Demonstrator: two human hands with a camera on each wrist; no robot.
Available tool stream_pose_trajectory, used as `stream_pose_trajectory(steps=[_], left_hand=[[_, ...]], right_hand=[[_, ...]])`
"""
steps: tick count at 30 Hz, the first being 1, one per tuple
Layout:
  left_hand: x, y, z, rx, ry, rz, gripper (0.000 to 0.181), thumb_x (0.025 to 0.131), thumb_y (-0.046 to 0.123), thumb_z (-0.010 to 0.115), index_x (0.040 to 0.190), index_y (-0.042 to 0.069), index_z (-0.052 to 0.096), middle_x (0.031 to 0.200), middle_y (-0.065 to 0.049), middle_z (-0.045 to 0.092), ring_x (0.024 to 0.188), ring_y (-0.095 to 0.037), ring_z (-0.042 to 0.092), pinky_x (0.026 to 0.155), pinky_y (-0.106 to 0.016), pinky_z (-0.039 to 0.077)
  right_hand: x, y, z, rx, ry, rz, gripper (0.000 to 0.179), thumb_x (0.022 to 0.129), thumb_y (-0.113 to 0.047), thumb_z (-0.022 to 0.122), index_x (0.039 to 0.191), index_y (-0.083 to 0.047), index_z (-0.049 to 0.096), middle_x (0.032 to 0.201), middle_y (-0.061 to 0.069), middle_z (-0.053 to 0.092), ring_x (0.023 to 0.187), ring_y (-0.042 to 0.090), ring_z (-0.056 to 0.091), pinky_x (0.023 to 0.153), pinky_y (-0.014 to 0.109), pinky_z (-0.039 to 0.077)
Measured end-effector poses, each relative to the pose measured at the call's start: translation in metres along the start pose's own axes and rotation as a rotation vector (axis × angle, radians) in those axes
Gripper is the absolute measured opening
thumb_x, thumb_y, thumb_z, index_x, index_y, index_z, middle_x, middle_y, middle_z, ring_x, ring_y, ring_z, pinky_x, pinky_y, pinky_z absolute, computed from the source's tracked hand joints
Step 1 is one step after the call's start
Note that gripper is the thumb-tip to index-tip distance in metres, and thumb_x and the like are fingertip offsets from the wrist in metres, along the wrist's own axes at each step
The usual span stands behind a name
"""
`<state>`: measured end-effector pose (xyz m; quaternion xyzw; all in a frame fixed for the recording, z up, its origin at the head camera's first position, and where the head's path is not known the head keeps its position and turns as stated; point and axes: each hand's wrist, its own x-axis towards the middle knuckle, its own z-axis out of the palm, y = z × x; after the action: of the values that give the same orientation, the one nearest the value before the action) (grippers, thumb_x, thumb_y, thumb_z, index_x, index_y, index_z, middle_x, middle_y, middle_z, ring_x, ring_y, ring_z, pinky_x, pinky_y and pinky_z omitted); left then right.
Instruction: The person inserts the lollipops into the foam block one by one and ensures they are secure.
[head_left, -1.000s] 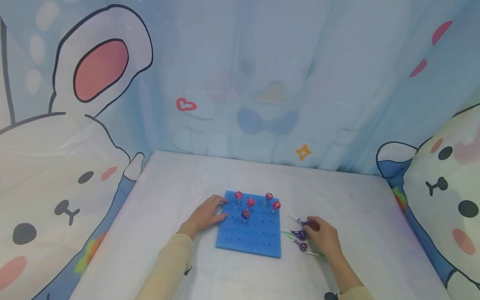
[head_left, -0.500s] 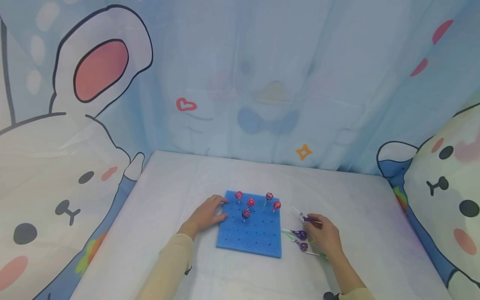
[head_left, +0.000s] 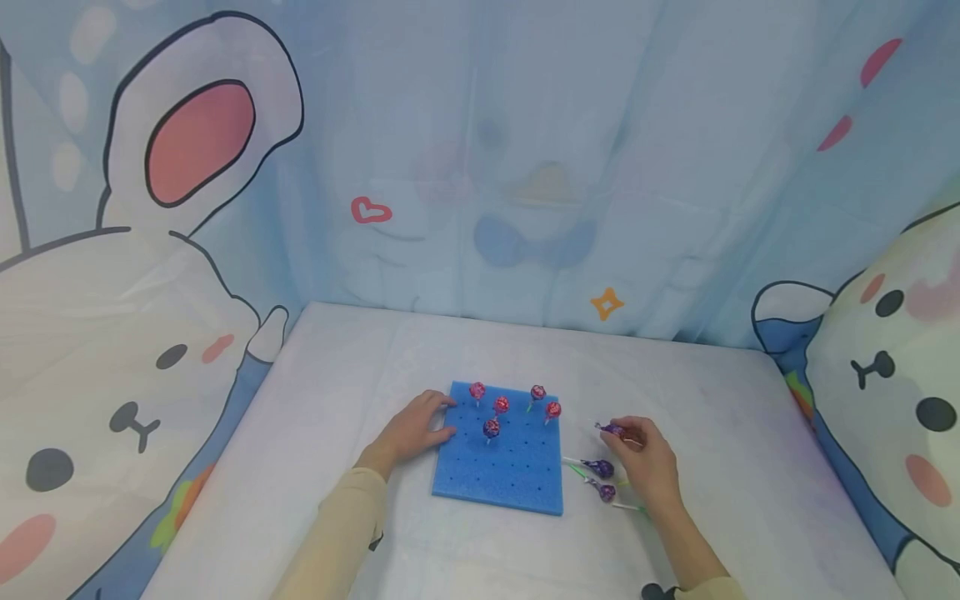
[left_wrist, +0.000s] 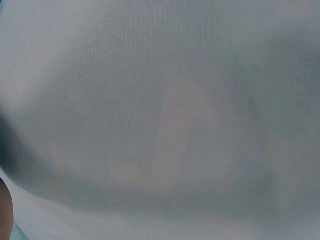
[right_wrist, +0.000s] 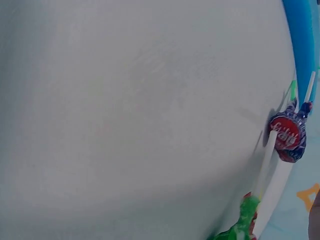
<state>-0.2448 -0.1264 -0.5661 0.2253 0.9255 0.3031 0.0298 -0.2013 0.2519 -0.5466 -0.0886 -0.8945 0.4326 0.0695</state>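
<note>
My left hand [head_left: 408,427] rests at the left edge of a blue foam board [head_left: 495,479] dotted with small holes, thumb and fingers spread against it. Several red and pink lollipops [head_left: 502,405] and one dark purple-red lollipop [head_left: 491,428] stand upright in the board's far half. To the right of the board, my right hand [head_left: 649,462] pinches a purple-wrapped lollipop [head_left: 611,429] between thumb and fingertips, just above the table. Part of that lollipop is hidden by the fingers.
Loose on the white table [head_left: 420,550], between board and right hand, lie purple lollipops [head_left: 606,493] with white and green sticks. In the right wrist view a green-wrapped lollipop [right_wrist: 246,217] lies near a purple one [right_wrist: 287,135]. A printed curtain [head_left: 420,250] hangs behind the table.
My right hand has lifted the purple lollipop and moved slightly away from me, turning its stick. My left hand and the board have stayed put.
</note>
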Motion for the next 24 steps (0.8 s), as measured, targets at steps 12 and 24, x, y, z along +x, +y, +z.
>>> stream_pose_trajectory(steps=[12,24], left_hand=[[0.002,-0.002,0.002,0.016,-0.011,-0.016,0.046,0.094,0.034,0.065,0.133,0.014,0.053,0.135,-0.005,0.052,0.132,-0.022,0.046,0.111,-0.039,0.038],[0.002,-0.004,0.002,0.009,-0.003,-0.009,0.045,0.094,0.035,0.065,0.132,0.014,0.053,0.135,-0.005,0.052,0.132,-0.022,0.046,0.111,-0.039,0.038]], right_hand=[[-0.014,-0.030,0.012,0.224,-0.084,-0.108,0.045,0.095,-0.040,0.062,0.133,-0.017,0.060,0.131,0.004,0.062,0.123,0.020,0.057,0.089,0.008,0.043],[-0.022,-0.050,0.040,0.404,-0.262,-0.155,0.041,0.096,-0.023,0.064,0.135,-0.014,0.058,0.139,0.003,0.056,0.131,0.019,0.050,0.094,0.017,0.046]])
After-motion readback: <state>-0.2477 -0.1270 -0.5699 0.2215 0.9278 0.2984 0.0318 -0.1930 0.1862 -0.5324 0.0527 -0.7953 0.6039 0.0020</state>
